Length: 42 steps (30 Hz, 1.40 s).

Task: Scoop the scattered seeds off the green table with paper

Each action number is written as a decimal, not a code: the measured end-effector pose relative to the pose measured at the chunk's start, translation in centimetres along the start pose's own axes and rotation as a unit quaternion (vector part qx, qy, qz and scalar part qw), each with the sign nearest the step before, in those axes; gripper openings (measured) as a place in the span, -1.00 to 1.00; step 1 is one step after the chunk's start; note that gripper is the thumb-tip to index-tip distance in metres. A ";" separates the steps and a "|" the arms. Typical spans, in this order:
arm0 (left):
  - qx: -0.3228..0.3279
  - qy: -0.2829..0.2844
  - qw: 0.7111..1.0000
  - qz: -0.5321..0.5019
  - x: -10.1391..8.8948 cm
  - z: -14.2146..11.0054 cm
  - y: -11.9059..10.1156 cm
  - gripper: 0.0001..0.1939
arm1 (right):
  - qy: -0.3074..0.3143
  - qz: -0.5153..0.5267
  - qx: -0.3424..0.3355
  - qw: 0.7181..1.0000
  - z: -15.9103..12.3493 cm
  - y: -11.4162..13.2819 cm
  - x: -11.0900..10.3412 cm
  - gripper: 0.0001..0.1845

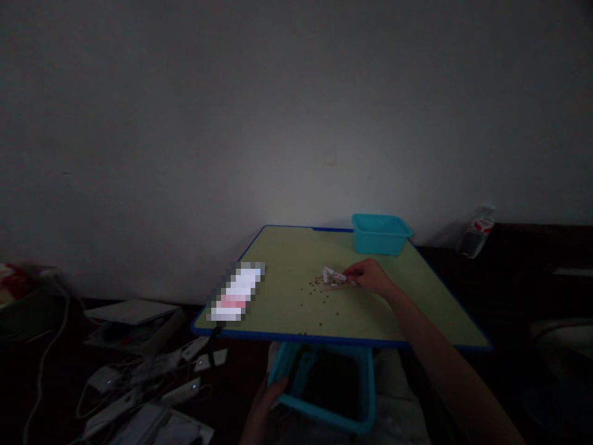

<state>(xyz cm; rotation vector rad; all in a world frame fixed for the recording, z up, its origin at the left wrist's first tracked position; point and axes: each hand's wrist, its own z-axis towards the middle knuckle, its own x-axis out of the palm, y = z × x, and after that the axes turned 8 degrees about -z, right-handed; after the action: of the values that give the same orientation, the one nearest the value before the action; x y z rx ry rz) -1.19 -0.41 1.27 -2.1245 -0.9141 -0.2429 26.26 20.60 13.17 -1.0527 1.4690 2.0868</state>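
My right hand (370,277) reaches over the folding table and pinches a small white-and-pink piece (332,276), possibly a packet or paper. Small dark bits (320,324), perhaps seeds or grains, lie scattered around it on the light tabletop (278,253). Below the table's front edge, a blue plastic basin (331,418) rests on my lap. It has dark contents that I cannot make out. At the basin's left side, the fingers of my left hand (271,395) close over its rim.
A second blue basin (377,241) stands at the table's back right corner. A lit phone (236,293), blurred out, lies at the left edge. Power strips and cables (185,392) clutter the lower left. A plastic bottle (477,232) leans by the wall at right.
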 end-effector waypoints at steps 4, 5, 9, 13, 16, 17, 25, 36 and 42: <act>0.004 0.009 1.000 -0.019 -0.2 -0.2 0.1 -0.23 | 0.010 -0.006 0.001 1.000 0.0 0.0 0.0 -0.72; 0.002 0.007 1.000 -0.017 -0.2 -0.2 0.2 -0.22 | 0.013 -0.006 0.001 1.000 0.0 0.0 0.0 -0.72; -0.005 0.010 1.000 -0.028 -0.3 0.1 0.4 -0.21 | 0.012 -0.012 -0.002 1.000 0.1 -0.1 0.1 -0.71; 0.001 0.007 1.000 -0.023 -0.3 0.4 0.5 -0.28 | 0.009 -0.002 0.003 1.000 0.2 -0.2 0.3 -0.71; 0.011 0.012 1.000 -0.015 -0.3 0.4 0.5 -0.33 | 0.009 -0.001 -0.002 1.000 0.1 -0.1 0.4 -0.72; 0.010 0.008 1.000 -0.015 -0.3 0.4 0.5 -0.32 | 0.009 -0.006 -0.004 1.000 0.1 -0.1 0.4 -0.72; -0.015 -0.003 1.000 -0.019 -0.1 0.1 0.4 -0.26 | 0.011 -0.043 -0.030 0.999 -0.2 0.6 0.3 -0.71; 0.002 0.018 0.999 -0.036 0.2 0.2 0.7 -0.25 | -0.024 -0.025 -0.056 0.998 -0.1 1.1 1.4 -0.71; 0.018 0.024 0.999 -0.017 -0.4 1.1 0.8 -0.37 | -0.019 -0.020 -0.055 0.998 -0.1 1.3 1.6 -0.71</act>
<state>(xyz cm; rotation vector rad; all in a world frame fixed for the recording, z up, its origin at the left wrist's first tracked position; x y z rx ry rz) -1.02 -0.16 -0.14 -2.0626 -0.9204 -0.2910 24.37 19.82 12.78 -1.0685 1.3177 2.1672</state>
